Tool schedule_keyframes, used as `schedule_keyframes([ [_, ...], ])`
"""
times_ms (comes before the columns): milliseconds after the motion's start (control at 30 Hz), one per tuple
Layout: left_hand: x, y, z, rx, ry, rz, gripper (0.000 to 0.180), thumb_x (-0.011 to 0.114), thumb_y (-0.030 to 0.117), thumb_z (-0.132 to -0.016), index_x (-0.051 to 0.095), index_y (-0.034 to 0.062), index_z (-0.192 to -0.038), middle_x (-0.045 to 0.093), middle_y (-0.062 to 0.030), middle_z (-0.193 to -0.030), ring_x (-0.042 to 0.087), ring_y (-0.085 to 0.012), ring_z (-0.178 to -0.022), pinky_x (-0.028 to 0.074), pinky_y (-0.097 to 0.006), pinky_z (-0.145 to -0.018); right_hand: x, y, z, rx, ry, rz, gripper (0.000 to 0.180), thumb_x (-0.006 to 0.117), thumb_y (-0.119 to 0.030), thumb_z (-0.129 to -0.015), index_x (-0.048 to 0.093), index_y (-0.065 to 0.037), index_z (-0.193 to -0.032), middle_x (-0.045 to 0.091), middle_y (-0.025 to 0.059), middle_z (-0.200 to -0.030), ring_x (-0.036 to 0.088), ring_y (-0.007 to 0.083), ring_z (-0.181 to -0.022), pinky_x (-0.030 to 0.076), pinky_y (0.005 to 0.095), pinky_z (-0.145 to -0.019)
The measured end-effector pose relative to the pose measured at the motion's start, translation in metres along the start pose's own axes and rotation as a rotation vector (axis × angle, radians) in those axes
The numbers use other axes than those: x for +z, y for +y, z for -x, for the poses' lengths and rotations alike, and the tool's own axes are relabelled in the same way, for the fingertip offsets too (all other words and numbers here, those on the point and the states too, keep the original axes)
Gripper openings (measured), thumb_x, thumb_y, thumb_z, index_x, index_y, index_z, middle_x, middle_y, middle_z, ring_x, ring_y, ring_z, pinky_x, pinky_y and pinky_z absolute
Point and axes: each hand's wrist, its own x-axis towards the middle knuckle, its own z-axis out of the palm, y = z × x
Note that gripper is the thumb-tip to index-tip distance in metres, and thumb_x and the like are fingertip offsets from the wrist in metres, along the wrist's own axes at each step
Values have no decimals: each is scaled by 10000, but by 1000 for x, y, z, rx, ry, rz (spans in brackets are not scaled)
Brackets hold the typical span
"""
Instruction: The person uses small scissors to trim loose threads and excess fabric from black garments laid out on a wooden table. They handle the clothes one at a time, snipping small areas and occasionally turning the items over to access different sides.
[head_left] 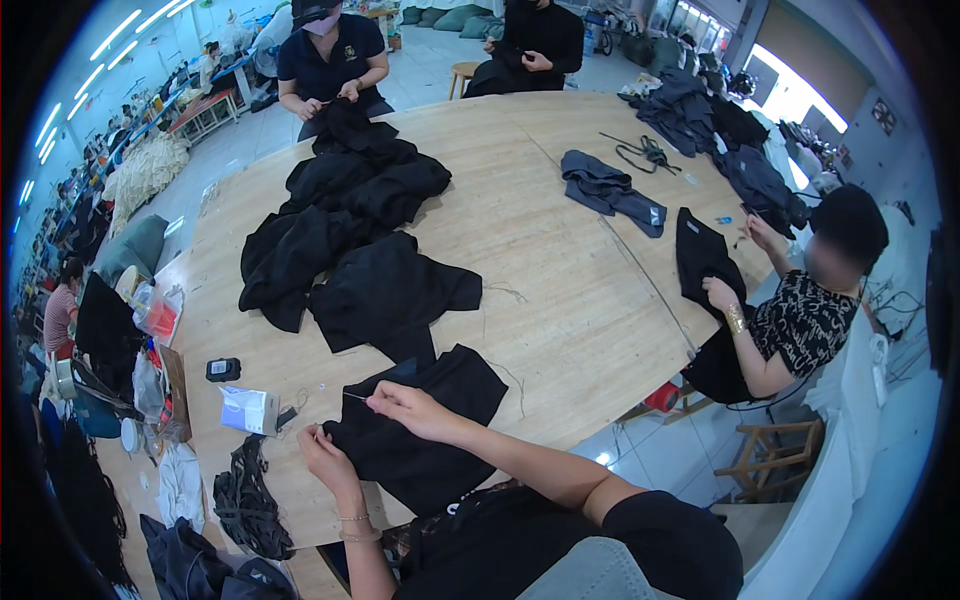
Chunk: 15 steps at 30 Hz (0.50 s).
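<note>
A black garment (425, 425) lies spread on the table's near edge and hangs toward my lap. My left hand (328, 455) pinches its left edge between thumb and fingers. Above the cloth, my right hand (400, 408) is closed on a thin pointed metal tool (355, 396), whose tip points left; its exact kind is too small to make out. Just beyond, another black garment (385, 295) touches the far side of mine. It fronts a row of bunched black garments (350, 190) running up the table.
Left of my hands are a blue-white box (248, 410), a small black device (223, 370) and a heap of black strips (250, 500). A co-worker at right handles a black garment (705, 260); two others work at the far side. Dark clothes (680, 110) are piled far right.
</note>
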Motion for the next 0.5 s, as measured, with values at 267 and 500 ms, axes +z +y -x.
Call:
schedule_keyframes([
  [267, -1, -4, -3, -116, -6, 24, 122, 477, 60, -1054, 527, -39, -1003, 589, -161, -931, 636, -262, -809, 586, -333, -679, -17, 3, -3, -53, 36, -17, 256, 669, -295, -1002, 649, -41, -969, 538, -51, -750, 468, 40, -716, 391, 243, -643],
  [500, 2, -40, -4, -110, 32, 38, 157, 528, 110, -1025, 582, -37, -1018, 628, -222, -936, 639, -352, -847, 534, -420, -758, -17, -8, -13, -20, 56, -88, 230, 641, -250, -1018, 658, -22, -992, 592, -22, -855, 541, 61, -852, 460, 243, -796],
])
